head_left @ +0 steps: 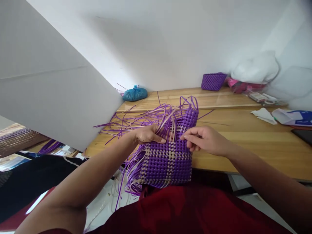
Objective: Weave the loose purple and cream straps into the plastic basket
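A partly woven basket (158,165) in purple and beige plastic strips rests between my body and the table edge. Long loose strips (136,123) fan out from its top and left side. My left hand (149,135) grips the basket's upper edge, thumb on the front and the other fingers hidden behind the weave. At the right part of that edge, my right hand (201,139) has thumb and index finger pinched together against the weave. Whatever lies between those fingertips is too small to make out.
On the wooden table (243,139) stand a blue tied bag (135,93) and a small purple woven basket (213,81). A white plastic bag (255,68), pink packaging (243,86) and white paper (264,115) lie at the right. A grey partition (53,74) rises at left.
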`<state>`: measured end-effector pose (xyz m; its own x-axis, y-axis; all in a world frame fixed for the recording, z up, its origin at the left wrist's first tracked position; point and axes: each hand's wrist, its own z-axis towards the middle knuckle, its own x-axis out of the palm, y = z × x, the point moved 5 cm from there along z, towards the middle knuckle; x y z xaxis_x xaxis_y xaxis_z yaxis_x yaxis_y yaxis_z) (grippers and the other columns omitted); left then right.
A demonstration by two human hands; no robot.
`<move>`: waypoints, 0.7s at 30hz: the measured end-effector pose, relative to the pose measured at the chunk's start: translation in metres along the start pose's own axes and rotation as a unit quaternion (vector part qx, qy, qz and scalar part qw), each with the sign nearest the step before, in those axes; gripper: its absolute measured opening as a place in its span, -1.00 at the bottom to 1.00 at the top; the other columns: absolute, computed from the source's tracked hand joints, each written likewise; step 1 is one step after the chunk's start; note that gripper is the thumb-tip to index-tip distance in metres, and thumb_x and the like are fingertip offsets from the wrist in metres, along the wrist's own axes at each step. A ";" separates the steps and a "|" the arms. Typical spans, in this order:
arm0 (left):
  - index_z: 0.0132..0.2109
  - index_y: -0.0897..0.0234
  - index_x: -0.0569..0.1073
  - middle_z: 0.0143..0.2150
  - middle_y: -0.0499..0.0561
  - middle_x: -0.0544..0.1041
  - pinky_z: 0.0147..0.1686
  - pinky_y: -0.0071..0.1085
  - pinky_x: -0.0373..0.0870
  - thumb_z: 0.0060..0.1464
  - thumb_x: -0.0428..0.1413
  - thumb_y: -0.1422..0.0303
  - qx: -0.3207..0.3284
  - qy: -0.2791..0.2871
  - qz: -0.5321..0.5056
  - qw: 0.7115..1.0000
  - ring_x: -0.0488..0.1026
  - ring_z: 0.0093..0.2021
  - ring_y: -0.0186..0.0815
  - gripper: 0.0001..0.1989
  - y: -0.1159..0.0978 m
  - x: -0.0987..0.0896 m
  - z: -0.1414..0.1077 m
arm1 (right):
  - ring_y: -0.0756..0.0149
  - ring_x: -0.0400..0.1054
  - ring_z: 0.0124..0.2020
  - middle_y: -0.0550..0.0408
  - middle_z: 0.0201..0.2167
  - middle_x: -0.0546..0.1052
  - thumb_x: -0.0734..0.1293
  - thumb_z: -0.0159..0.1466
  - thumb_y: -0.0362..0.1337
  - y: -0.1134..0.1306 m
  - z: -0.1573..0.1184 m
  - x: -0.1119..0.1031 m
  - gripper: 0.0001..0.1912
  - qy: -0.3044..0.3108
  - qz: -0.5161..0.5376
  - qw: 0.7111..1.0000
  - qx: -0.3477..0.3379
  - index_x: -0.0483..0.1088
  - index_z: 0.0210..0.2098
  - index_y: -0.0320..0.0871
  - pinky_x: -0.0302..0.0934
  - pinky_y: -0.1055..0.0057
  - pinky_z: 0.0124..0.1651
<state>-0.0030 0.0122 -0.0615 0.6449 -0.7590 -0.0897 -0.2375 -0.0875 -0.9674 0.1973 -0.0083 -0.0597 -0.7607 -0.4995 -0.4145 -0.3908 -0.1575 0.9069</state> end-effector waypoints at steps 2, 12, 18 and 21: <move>-0.05 0.31 0.57 -0.09 0.13 0.60 0.08 -0.20 0.33 -0.12 0.32 0.32 0.010 -0.023 -0.008 1.000 0.51 -0.06 -0.15 -0.58 0.003 0.002 -0.001 | 0.38 0.44 -0.49 0.08 -0.49 0.53 0.26 0.30 -0.07 0.006 0.004 -0.005 -0.68 -0.029 -0.031 0.999 -0.023 0.49 -0.23 -0.20 0.31 0.48 -0.43; -0.20 0.35 0.59 -0.27 0.06 0.59 -0.07 -0.24 0.40 -0.16 0.35 0.32 -0.021 -0.015 0.057 0.998 0.49 -0.27 -0.24 -0.67 -0.016 0.009 0.016 | 0.36 0.37 -0.47 0.11 -0.45 0.55 0.24 0.25 -0.23 0.027 -0.005 0.001 -0.75 -0.067 -0.198 0.974 -0.083 0.52 -0.18 -0.12 0.16 0.45 -0.41; -0.18 0.39 0.57 -0.29 0.05 0.57 -0.16 -0.30 0.41 -0.19 0.35 0.35 0.064 -0.091 0.080 0.991 0.47 -0.30 -0.25 -0.64 -0.018 0.022 0.009 | 0.40 0.30 -0.55 0.14 -0.55 0.52 0.21 0.21 -0.34 0.037 -0.001 -0.003 -0.75 -0.093 -0.253 0.960 -0.079 0.53 -0.27 -0.13 0.07 0.47 -0.44; -0.15 0.36 0.55 -0.28 0.03 0.56 -0.17 -0.33 0.41 -0.16 0.34 0.36 0.075 -0.104 0.096 0.987 0.46 -0.29 -0.27 -0.64 -0.019 0.028 -0.003 | 0.45 0.21 -0.60 0.17 -0.59 0.48 0.20 0.20 -0.36 0.048 0.000 -0.001 -0.74 -0.058 -0.288 0.949 -0.113 0.54 -0.32 -0.13 0.01 0.47 -0.46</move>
<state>0.0169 -0.0092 -0.0452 0.7377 -0.6018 -0.3059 -0.2692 0.1533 -0.9508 0.1791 -0.0157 -0.0154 -0.5124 -0.1798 -0.8397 -0.6482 -0.5604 0.5156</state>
